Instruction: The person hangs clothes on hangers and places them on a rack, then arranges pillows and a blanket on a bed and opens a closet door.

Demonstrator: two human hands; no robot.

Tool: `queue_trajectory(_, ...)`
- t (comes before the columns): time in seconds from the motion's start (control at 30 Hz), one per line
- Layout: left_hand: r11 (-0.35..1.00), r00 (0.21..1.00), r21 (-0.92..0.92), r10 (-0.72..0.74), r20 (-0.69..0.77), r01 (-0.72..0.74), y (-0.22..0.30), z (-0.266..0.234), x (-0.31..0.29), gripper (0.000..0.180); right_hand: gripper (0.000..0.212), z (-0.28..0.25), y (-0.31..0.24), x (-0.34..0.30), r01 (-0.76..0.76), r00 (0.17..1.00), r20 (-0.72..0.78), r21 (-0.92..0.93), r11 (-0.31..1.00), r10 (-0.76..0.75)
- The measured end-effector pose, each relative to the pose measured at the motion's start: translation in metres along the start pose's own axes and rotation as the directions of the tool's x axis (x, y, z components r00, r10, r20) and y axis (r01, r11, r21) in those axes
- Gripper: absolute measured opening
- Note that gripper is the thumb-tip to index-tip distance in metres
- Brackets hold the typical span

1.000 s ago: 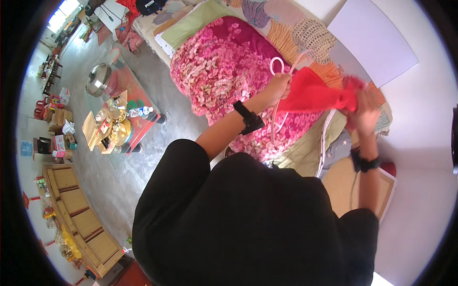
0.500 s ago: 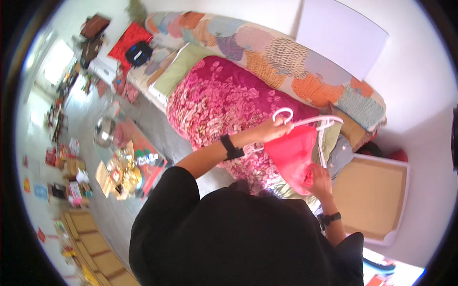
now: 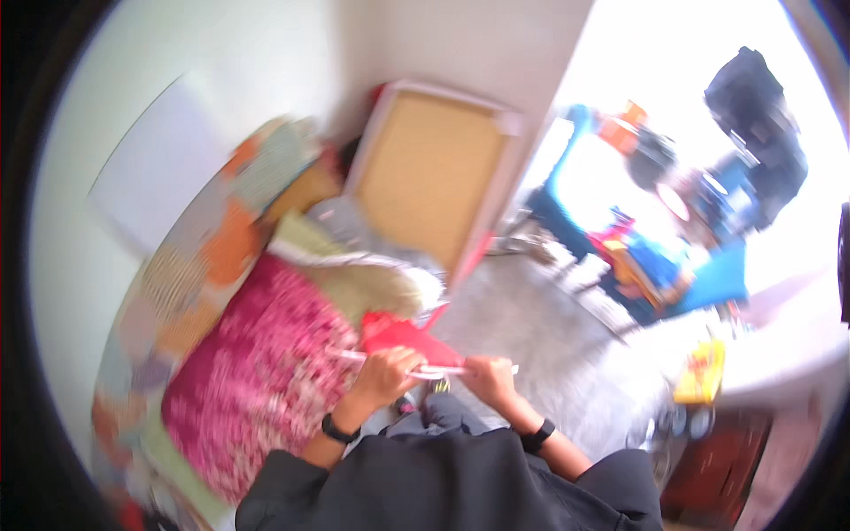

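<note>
In front of me I hold a pale pink-white hanger (image 3: 440, 370) roughly level between both hands. My left hand (image 3: 387, 375) is closed around it, with one end poking out to the left. My right hand (image 3: 490, 380) is closed on the other end, its tip showing beyond my fist. A red garment (image 3: 405, 338) lies just beyond my hands, at the hanger; how it is fixed to the hanger is hidden by my fingers and blurred.
A bed or sofa with a pink floral blanket (image 3: 257, 354) and patterned cover (image 3: 181, 274) is on the left. A tan board with a pale frame (image 3: 434, 168) leans ahead. Grey floor (image 3: 531, 319) leads to blue chairs (image 3: 717, 274) with items piled on them. A dark red cabinet (image 3: 722, 465) stands lower right.
My view has swung right, away from the table side toward the chairs. My left hand has left the hanger's hook area, and my right hand has moved from the garment's lower part to the hanger.
</note>
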State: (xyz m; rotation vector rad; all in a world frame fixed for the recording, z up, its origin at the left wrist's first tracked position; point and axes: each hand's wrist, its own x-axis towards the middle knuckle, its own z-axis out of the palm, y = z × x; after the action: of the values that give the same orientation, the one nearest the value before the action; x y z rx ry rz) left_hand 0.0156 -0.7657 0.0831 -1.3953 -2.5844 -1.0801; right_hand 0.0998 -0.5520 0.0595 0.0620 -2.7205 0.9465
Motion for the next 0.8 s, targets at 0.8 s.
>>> queue_trajectory(0.8, 0.669, 0.562, -0.617, 0.722, 0.404, -0.416, 0.572, 0.557, 0.204, 0.029, 0.026, -0.407, 0.238, -0.59, -0.905, -0.264, -0.72, 0.415, 0.093, 0.642)
